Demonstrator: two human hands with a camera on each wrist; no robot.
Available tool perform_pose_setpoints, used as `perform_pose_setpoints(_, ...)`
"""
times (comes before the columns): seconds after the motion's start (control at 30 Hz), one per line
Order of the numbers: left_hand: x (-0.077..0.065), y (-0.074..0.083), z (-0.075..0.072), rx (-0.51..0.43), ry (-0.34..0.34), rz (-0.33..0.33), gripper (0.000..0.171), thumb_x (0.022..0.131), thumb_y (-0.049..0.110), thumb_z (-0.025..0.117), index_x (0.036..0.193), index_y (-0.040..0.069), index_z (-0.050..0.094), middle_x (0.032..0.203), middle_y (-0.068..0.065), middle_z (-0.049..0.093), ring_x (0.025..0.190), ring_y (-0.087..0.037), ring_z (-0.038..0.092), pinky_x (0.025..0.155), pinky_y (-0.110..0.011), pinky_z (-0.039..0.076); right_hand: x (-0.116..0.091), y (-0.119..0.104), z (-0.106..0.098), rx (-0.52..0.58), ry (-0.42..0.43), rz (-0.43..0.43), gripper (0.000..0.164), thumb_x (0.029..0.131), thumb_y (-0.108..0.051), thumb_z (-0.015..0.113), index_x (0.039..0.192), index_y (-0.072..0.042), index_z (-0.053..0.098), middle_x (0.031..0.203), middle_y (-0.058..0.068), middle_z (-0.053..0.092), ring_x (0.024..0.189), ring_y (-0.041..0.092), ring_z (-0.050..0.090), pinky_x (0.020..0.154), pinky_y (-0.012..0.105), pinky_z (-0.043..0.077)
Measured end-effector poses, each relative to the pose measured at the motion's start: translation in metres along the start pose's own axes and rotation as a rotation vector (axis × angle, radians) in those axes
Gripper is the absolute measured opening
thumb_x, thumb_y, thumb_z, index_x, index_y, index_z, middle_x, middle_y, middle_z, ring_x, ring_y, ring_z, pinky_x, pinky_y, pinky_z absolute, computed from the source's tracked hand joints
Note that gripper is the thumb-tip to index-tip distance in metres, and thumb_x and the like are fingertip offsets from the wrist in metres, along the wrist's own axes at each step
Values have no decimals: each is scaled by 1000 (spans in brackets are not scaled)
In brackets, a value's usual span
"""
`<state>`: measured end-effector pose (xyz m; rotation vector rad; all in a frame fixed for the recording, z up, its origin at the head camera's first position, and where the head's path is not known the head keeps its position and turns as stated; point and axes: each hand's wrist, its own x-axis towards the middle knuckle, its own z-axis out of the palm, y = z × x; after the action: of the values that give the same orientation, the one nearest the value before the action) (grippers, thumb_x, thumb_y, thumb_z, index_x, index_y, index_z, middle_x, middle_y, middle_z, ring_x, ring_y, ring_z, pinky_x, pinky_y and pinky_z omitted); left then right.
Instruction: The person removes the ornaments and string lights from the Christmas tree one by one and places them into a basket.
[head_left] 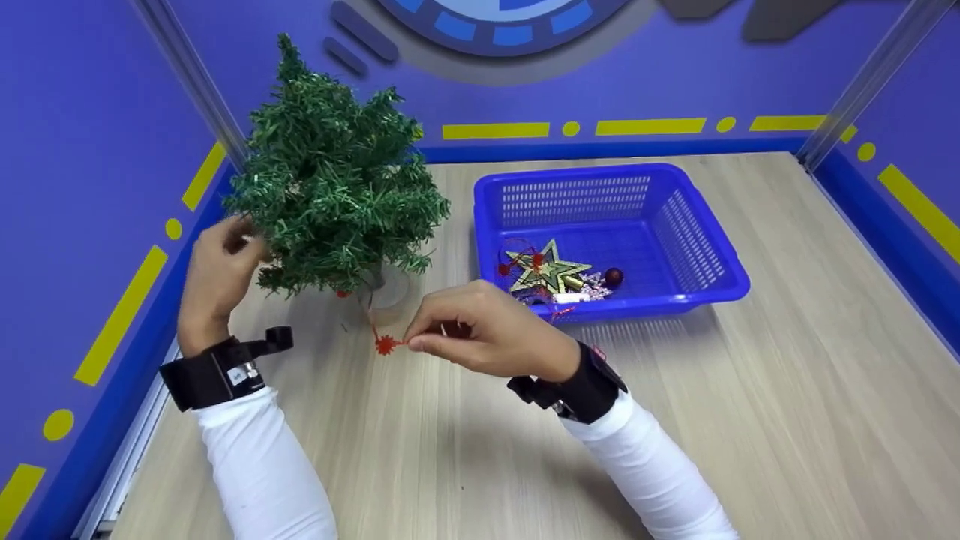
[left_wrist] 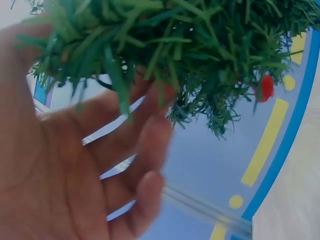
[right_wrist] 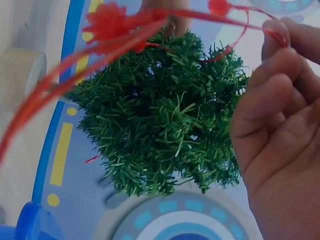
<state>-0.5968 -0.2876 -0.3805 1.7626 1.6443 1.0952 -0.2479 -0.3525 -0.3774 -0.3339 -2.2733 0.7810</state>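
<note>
A small green artificial Christmas tree (head_left: 337,172) stands at the left of the table. My left hand (head_left: 217,277) is at its lower left branches, thumb and forefinger bent round a branch; foliage hides the fingertips. In the left wrist view the other fingers of the left hand (left_wrist: 115,150) curve loosely below the green branch (left_wrist: 165,45). My right hand (head_left: 487,330), in front of the tree, pinches a thin red string garland (head_left: 385,345) with flower-shaped pieces. The garland runs up towards the tree base. A red flower piece (left_wrist: 264,88) shows at the branches.
Right of the tree stands a blue plastic basket (head_left: 697,247). It holds a gold star (head_left: 547,268), a dark red ball (head_left: 613,277) and other small ornaments. Blue panels (head_left: 637,82) with yellow marks enclose the table (head_left: 810,360) at the back and sides.
</note>
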Motion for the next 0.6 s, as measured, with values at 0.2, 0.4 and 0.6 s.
perform_pose_setpoints(0.2,1,7,11,-380,145,155,20,93,8,62,112,13,67,100,2,65,87,-16,63,82,-27,46,0,-5,3,47,-65,-25,14,102,-18,63,102,-10,74,84,-2,66,63,3,48,58,20,42)
perform_pose_setpoints(0.4,0,9,15,-547,129,234,32,87,-1,60,116,11,63,94,-2,57,81,-17,58,80,-27,45,0,-6,1,19,-202,37,20,104,-26,60,101,-13,74,81,-4,67,64,-3,55,65,17,48)
perform_pose_setpoints(0.6,3,2,18,-609,197,307,12,88,0,72,99,5,69,70,7,48,53,-8,37,61,-22,36,-5,1,-12,-58,-255,204,20,104,-29,60,98,-17,75,74,-7,65,58,0,56,61,20,48)
